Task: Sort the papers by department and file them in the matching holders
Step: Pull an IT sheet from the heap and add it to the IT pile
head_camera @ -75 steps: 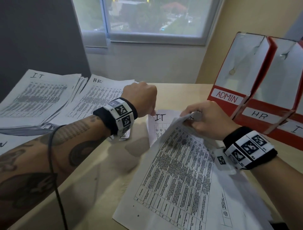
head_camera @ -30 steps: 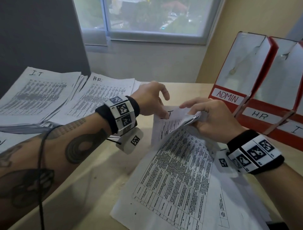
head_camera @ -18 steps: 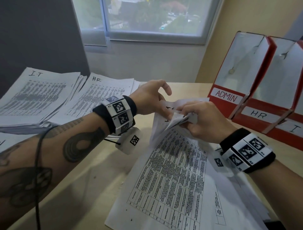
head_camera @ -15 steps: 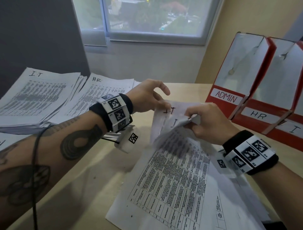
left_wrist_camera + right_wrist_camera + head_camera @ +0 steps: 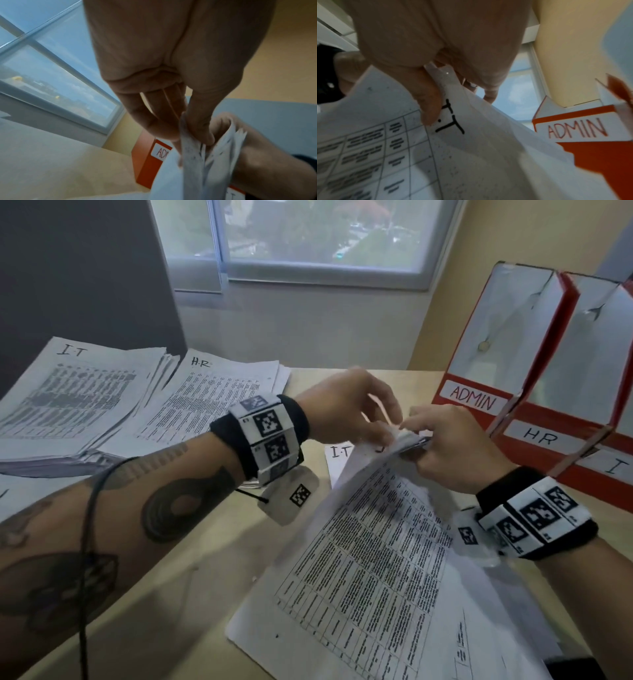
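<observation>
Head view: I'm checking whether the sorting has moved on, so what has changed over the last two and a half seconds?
The left hand, a fist beside the sheets before, has come across and now pinches the lifted top corners of the papers together with the right hand, which still grips them. The IT pile, HR pile and ADMIN holder stayed put.

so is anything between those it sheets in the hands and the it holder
Nothing visible blocks it. Both the left hand and the right hand pinch the IT sheets at their top edge. The IT holder stands rightmost, behind the ADMIN holder and the HR holder; its opening is out of frame.
</observation>
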A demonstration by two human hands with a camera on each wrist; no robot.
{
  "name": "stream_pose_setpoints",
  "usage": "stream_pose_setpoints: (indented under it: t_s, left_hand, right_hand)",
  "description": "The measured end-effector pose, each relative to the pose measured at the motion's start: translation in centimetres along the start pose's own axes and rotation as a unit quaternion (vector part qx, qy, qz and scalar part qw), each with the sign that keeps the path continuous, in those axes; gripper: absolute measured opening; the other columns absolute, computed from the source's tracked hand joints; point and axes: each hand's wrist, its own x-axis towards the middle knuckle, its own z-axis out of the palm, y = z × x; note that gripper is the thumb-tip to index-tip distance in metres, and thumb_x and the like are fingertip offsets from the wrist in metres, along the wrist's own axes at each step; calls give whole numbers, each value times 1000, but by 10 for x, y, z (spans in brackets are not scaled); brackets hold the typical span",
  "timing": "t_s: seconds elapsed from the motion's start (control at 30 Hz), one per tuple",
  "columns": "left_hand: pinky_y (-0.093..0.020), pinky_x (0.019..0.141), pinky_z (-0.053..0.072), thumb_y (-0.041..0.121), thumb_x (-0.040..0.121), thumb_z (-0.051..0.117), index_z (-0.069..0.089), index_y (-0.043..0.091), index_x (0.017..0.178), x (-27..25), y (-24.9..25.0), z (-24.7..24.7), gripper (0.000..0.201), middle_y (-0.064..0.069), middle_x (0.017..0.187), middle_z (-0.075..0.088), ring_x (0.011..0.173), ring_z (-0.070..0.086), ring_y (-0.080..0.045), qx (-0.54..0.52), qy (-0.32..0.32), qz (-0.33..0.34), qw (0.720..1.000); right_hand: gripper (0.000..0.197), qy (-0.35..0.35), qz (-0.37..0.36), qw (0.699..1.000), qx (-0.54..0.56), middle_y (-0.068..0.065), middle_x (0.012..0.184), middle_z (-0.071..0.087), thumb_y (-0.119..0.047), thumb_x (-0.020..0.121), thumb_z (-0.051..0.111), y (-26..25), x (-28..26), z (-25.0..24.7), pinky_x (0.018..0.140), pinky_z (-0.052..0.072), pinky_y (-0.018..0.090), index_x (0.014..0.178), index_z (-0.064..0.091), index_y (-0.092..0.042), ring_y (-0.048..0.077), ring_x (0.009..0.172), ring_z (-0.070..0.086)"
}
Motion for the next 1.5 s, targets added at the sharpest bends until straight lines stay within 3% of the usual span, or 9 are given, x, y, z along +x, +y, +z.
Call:
stream_pose_setpoints:
  t_s: [0.2,0.4,0.5,0.67,0.93,1.1,1.3,1.37,1.5]
  left_hand:
    - [-23,58,50,11,79,89,67,9,95,-2,-29,-29,27,-5,77,78,65,74,-15,-110,98,-73,986]
    - [-35,97,55,56,74,88,72,22,118,19,-73,7,58,6,110,73,105,69,-19,214,-1,-200,956]
    - [-33,82,56,55,70,91,73,19,117,31,-76,21,62,2,110,73,99,68,-21,256,-37,-205,944]
    - [-22,56,45,39,74,93,79,19,83,35,-72,13,26,3,77,75,77,71,-15,208,38,-213,954]
    - [-33,75,64,30,84,85,82,22,78,3,-51,-13,11,8,57,72,65,73,-7,217,36,-180,959]
    - [-29,62,60,32,86,83,81,23,76,-6,-4,-15,13,10,60,72,53,66,-4,129,15,-35,991]
    - [-33,72,61,48,108,47,77,10,105,-3,-8,-22,48,-3,94,80,83,78,-22,-128,-37,-78,988]
    - [-39,85,62,58,101,55,78,14,106,9,-31,-18,49,1,96,80,87,76,-19,31,-2,-118,992]
    - [-41,98,54,73,70,80,67,19,128,23,-71,7,80,0,123,66,112,62,-23,353,-96,-191,911]
  right_hand:
    - [32,11,34,999,10,-6,97,55,-5,57,99,41,-29,-12,71,44,25,77,81,-23,20,90,55]
    - [37,50,14,998,38,-9,139,59,-4,57,100,41,-32,-16,104,46,49,78,82,-29,23,135,49]
    - [39,43,-3,997,61,-8,108,76,4,61,95,45,-31,-14,88,57,57,82,82,-26,22,110,68]
    - [24,56,-18,996,73,-8,81,77,4,75,85,44,-32,-14,58,59,41,85,83,-18,12,71,71]
    - [22,50,-14,998,46,-8,106,76,-5,81,84,26,-16,-5,87,59,32,91,79,-24,6,95,70]
    - [18,2,-34,999,8,-8,143,62,-10,80,86,15,2,2,106,43,42,79,76,-26,14,130,55]
    - [13,21,-29,998,55,-8,76,72,-15,79,84,20,-15,-13,63,51,31,75,72,-19,13,72,66]
    - [11,19,-24,996,80,-11,79,74,-13,79,83,23,-24,-18,67,55,36,77,73,-17,13,76,69]
    - [17,24,-24,994,104,-13,84,74,-4,80,84,22,-30,-23,70,55,33,76,72,-15,12,79,70]
